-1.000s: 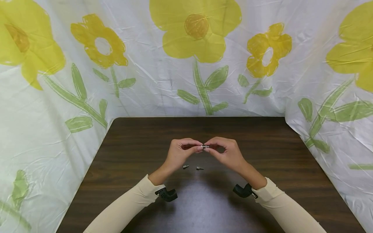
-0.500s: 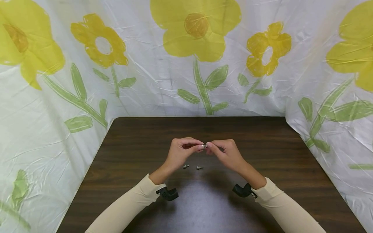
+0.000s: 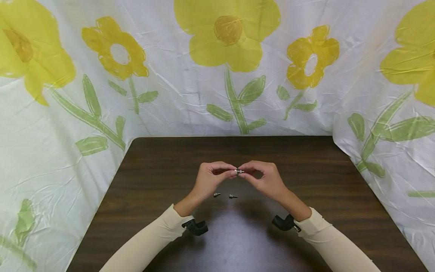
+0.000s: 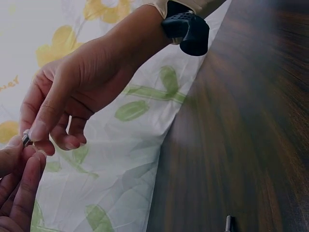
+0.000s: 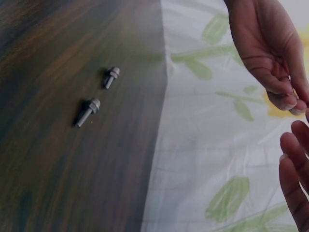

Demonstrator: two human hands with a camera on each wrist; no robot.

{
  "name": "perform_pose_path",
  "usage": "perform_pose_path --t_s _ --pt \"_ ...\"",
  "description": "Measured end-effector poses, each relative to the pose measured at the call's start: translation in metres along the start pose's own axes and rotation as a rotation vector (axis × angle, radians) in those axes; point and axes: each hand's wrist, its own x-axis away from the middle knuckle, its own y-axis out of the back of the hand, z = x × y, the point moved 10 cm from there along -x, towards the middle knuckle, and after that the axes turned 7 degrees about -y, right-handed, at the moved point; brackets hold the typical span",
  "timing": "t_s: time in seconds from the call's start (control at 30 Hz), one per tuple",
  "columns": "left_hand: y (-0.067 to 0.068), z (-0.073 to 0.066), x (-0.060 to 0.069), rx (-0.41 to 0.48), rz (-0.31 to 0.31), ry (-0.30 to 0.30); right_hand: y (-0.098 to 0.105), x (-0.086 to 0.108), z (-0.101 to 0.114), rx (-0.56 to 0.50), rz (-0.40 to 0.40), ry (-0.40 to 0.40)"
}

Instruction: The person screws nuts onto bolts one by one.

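Note:
A small metal bolt [image 3: 240,171] is held level above the table between both hands. My left hand [image 3: 210,176] pinches its left end with thumb and fingertips. On its right end are the thumb and index fingertips of my right hand [image 3: 266,178]. In the left wrist view the bolt [image 4: 26,138] shows as a bright sliver, mostly covered by fingertips. Two similar bolts lie on the table below the hands, one to the left [image 3: 216,194] and one to the right [image 3: 233,196]. The right wrist view shows each with a thicker collar near the head.
The dark wood-grain table [image 3: 163,166] reaches to a white curtain [image 3: 170,102] printed with yellow flowers, which hangs behind it and at both sides. Black camera mounts sit on the left wrist [image 3: 195,227] and the right wrist [image 3: 284,222].
Half a second ago my right thumb had rolled up over the bolt's end; now thumb and index finger are back as they were one second ago. The left hand and table bolts stay put.

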Motion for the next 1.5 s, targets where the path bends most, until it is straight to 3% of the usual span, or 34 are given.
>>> perform_pose_path --t_s 0.23,0.67,0.8,0.97,1.2,1.5 --pt "-0.001 0.000 0.000 0.017 0.004 -0.006 -0.003 0.000 -0.002 0.014 0.031 -0.027" --pt "-0.001 0.003 0.001 -0.011 -0.009 -0.020 -0.010 0.001 -0.015 0.005 0.106 -0.175" --pt "0.000 0.003 0.002 0.012 -0.019 -0.007 -0.010 0.002 -0.013 -0.015 0.101 -0.166" --pt "0.001 0.003 0.002 0.027 -0.020 -0.002 -0.006 0.000 -0.009 0.035 0.057 -0.147" --pt "0.002 0.003 0.002 -0.002 -0.010 -0.010 -0.005 -0.004 0.010 0.021 0.028 -0.043" --pt "-0.001 0.002 0.002 -0.005 0.004 -0.025 -0.010 -0.002 -0.006 -0.007 0.079 -0.080"
